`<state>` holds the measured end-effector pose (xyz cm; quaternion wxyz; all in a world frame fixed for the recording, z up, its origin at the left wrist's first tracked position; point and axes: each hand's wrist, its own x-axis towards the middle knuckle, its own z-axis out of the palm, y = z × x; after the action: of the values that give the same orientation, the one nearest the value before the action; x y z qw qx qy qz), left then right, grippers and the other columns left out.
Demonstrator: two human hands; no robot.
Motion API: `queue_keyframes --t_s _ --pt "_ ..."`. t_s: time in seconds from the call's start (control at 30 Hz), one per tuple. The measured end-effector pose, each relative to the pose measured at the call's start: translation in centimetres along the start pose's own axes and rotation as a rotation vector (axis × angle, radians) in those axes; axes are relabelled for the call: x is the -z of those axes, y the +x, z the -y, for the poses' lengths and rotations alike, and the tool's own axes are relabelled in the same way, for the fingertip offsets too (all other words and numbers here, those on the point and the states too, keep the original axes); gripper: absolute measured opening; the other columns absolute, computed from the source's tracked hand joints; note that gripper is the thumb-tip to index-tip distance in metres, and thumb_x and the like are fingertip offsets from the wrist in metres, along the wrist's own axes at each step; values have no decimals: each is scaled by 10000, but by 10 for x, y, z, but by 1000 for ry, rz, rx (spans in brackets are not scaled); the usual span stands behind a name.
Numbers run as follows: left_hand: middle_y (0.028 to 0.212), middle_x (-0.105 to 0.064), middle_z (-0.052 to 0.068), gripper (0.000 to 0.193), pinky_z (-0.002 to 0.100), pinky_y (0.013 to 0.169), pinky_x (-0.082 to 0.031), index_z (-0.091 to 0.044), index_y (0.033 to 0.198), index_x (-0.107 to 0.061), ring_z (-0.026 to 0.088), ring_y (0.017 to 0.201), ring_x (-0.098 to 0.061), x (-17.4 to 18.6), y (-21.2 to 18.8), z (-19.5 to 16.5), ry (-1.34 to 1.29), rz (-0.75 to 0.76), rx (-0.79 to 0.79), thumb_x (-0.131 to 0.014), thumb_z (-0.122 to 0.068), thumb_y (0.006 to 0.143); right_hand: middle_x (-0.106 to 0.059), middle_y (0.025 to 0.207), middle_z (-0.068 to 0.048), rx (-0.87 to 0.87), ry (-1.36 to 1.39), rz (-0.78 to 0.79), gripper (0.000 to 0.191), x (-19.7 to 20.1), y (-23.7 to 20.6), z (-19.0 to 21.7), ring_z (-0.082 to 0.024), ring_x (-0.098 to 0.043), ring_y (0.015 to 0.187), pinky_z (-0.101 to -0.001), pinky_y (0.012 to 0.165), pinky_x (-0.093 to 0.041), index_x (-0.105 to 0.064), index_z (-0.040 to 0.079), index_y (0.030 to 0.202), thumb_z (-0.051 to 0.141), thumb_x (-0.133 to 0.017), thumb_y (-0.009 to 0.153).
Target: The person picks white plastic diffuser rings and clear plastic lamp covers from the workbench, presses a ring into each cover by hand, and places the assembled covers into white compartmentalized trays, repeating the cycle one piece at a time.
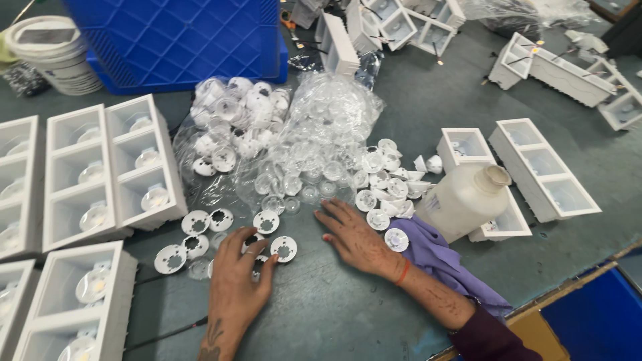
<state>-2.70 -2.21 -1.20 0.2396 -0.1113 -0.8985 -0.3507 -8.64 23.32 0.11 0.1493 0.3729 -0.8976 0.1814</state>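
Lens holders: white round discs scattered near the worktop's front edge.
Left hand: fingers spread flat over several discs, gripping none.
Right hand: fingers flat, open, beside one disc.
Behind: clear lens bag.

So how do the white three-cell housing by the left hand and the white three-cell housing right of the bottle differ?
The left white three-cell housing has a clear lens in each cell and sits beside similar housings; the right white three-cell housing looks empty and lies at a slant. Both are white, rectangular and open-topped.
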Motion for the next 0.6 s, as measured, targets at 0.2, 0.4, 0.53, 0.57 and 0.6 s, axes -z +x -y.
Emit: queue_keyframes --t_s 0.2,0.4,0.53,0.57,0.6 --pt "1216 -638 120 300 488 1058 -407 -52 1046 -726 319 1249 -537 4 2 2 4 30 11 -784 -141 765 -475 1543 -157 -159 156 32 498 0 0 -9 -338 -461 1420 -425 1177 -401 -546 77 1444 68 -620 952" --pt "1233 -610 137 286 597 1135 -285 -67 968 -731 337 1267 -505 -3 -1 -9 14 149 -144 -812 -149 706 -418 1550 -268 44 28 -44 595 -12 22 -11 -485 -352 1434 -512 1163 -327 -475 -19 1473 49 -650 908" --pt "1284 -595 142 269 582 1153 -288 -68 958 -716 335 1302 -495 -6 -2 -5 65 180 -141 -807 -138 715 -557 1400 -142 -75 87 18 495 -15 31 -6 -361 -522 1356 -452 1138 -428 -585 97 1387 117 -708 908" --pt "1296 -592 146 270 579 1156 -290 -72 957 -707 337 1312 -493 -6 -2 -3 64 173 -137 -807 -136 714 -585 1359 -124 -144 115 49 471 -13 30 -5 -333 -564 1308 -430 1107 -461 -616 126 1362 133 -722 904" --pt "1308 -589 150 271 577 1158 -292 -77 955 -697 339 1321 -491 -7 -2 -2 61 165 -132 -806 -134 714 -612 1318 -106 -213 140 83 448 -10 29 -4 -304 -606 1260 -409 1075 -494 -647 154 1338 149 -735 899"
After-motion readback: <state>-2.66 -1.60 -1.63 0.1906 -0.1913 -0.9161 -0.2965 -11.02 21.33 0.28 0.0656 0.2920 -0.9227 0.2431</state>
